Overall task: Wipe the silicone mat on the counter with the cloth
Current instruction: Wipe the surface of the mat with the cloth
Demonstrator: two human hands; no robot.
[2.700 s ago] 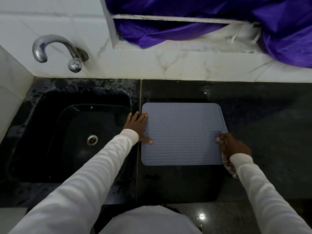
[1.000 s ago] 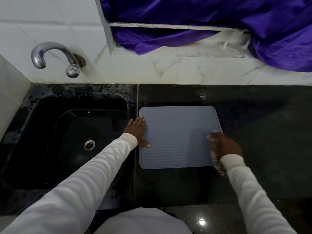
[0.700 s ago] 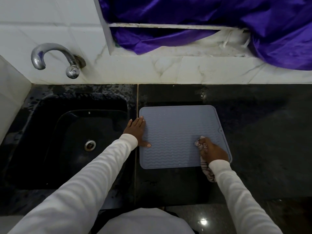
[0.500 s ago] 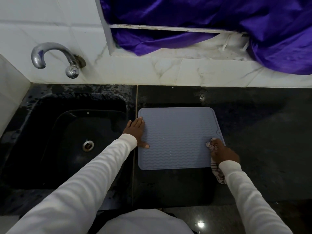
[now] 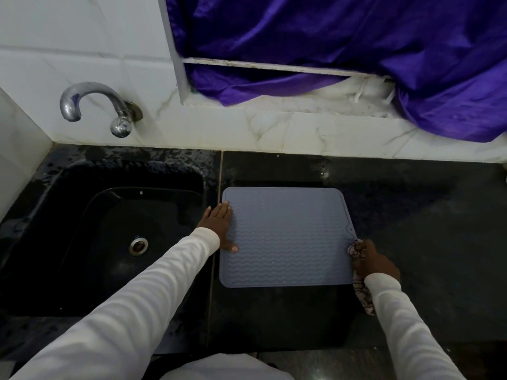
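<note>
A grey-blue silicone mat [image 5: 288, 237] with a wavy ribbed surface lies flat on the black counter [image 5: 425, 229], just right of the sink. My left hand [image 5: 218, 227] rests flat on the mat's left edge, fingers straight. My right hand [image 5: 373, 261] grips a bunched white patterned cloth [image 5: 355, 249] at the mat's right edge, near its lower right corner. The cloth's tail [image 5: 363, 297] hangs out below my wrist onto the counter.
A black sink [image 5: 82, 229] with a metal drain [image 5: 138, 245] lies to the left, under a chrome tap [image 5: 93, 105] on the white tiled wall. Purple fabric [image 5: 356, 50] drapes over the window ledge behind. The counter stretches dark to the right.
My right hand with the cloth swept left onto the mat, then back right to its right edge. The left hand stayed on the left edge.
</note>
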